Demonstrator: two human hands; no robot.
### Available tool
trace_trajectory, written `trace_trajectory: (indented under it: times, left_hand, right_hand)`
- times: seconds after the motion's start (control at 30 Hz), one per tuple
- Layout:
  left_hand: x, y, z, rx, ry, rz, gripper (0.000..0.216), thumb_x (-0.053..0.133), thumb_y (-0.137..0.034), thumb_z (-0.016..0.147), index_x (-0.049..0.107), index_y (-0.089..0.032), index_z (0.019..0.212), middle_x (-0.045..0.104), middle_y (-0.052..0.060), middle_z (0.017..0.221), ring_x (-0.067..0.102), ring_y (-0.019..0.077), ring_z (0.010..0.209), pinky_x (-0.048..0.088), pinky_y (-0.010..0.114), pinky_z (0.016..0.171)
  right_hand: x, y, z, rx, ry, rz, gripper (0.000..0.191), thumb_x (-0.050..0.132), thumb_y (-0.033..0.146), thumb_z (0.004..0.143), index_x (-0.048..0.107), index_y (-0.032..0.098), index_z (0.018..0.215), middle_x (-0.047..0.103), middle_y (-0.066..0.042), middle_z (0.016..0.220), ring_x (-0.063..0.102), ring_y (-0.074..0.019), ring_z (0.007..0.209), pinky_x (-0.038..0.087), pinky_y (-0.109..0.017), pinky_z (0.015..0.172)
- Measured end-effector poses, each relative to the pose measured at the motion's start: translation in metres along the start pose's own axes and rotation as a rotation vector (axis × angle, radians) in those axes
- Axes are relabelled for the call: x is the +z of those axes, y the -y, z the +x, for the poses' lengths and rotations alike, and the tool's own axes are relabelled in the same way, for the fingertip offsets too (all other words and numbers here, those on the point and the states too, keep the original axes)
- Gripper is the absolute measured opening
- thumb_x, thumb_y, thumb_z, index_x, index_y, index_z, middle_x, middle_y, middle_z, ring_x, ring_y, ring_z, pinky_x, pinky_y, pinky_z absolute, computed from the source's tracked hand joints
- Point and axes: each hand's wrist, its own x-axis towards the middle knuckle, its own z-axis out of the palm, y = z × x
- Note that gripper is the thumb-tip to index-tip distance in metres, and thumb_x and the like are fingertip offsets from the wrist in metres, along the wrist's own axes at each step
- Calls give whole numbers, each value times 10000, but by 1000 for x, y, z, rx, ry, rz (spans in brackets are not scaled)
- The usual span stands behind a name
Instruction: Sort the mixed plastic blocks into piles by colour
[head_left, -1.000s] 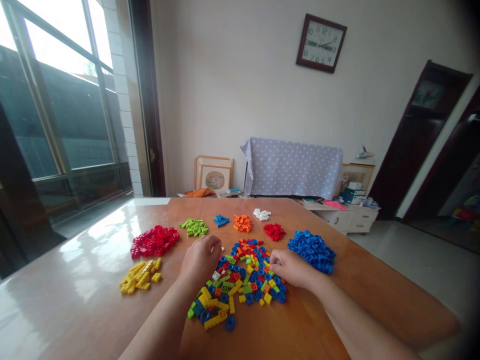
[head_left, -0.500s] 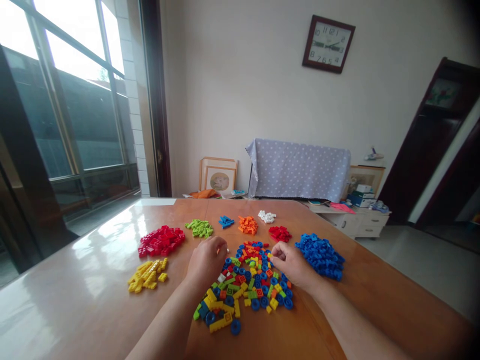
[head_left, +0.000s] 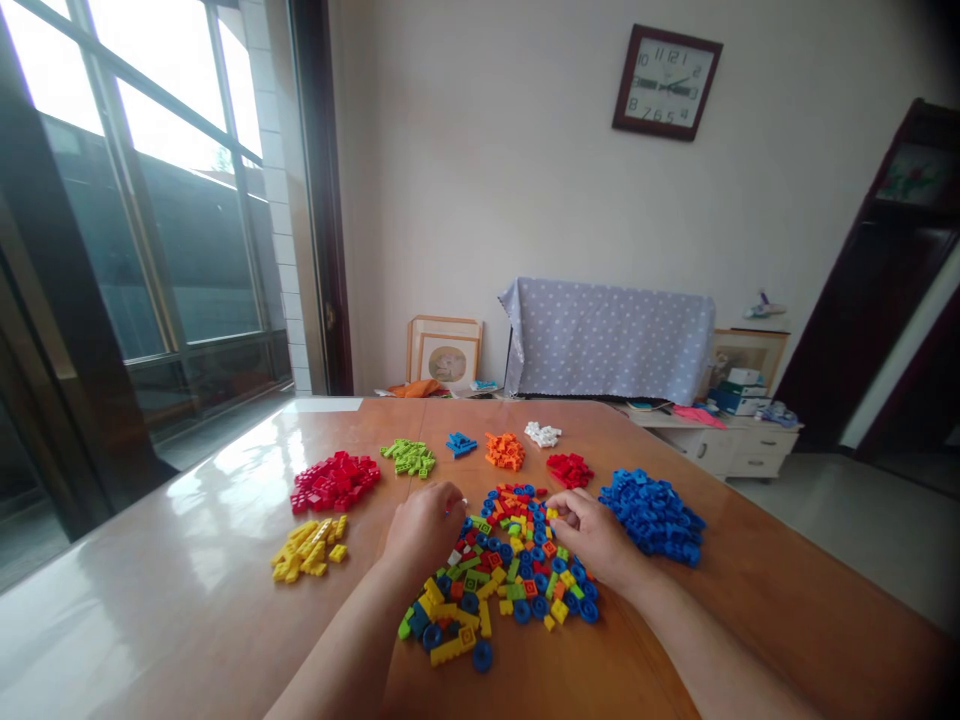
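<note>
A mixed pile of toy building bricks point(head_left: 487, 578) in yellow, green, red, orange and blue, with blue ring-shaped pieces among them, lies between my forearms. My left hand point(head_left: 426, 522) is closed at the pile's left edge, its fingers curled in. A tiny white bit shows by its fingertips, but what they hold is hidden. On the far right edge of the pile, my right hand point(head_left: 592, 530) has thumb and forefinger together around a small yellow brick point(head_left: 553, 514).
Sorted heaps stand around the pile: red bricks point(head_left: 335, 482), yellow bricks point(head_left: 307, 550), green bricks point(head_left: 409, 458), light blue pieces point(head_left: 460, 445), orange bricks point(head_left: 505, 451), white pieces point(head_left: 542, 434), darker red pieces point(head_left: 569, 470) and blue pieces point(head_left: 652, 517). All rest on a glossy wooden table point(head_left: 187, 610).
The whole view has shifted slightly, so everything sits a little further right. My right fingers have stretched out a bit at the yellow brick. My left hand remains curled by the pile.
</note>
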Motion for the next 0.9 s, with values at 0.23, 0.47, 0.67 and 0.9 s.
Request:
trace_trajectory:
  times: [0.23,0.47,0.67,0.9]
  left_hand:
    - [0,-4,-6,65,56,65,212,530,-331,876,717,-263,948,730,76,1028,654,228,948,415,266,768]
    - [3,-2,-8,95,47,-67,182,573,-281,820,736,-249,896,727,82,965,651,242,911,436,285,771]
    - [20,-2,-5,54,176,-575,299,579,-410,837,723,-191,981,705,53,841,583,147,657,418,239,581]
    - [20,-7,-2,-106,284,-911,252,681,-299,724,663,-152,928,632,10,746,515,86,578,410,210,565]
  right_hand:
    - [4,-2,7,39,22,27,219,573,256,788,673,198,973,626,-37,896,595,-173,780,489,-295,744]
    - [9,7,20,21,70,63,197,585,269,779,663,196,945,633,-28,829,582,-174,764,483,-286,713]
    - [18,49,22,10,135,164,204,600,297,785,669,203,953,637,-25,821,579,-167,745,488,-269,683]
    - [44,79,18,-27,95,211,154,589,275,810,645,208,937,644,-18,788,583,-158,723,473,-257,664]
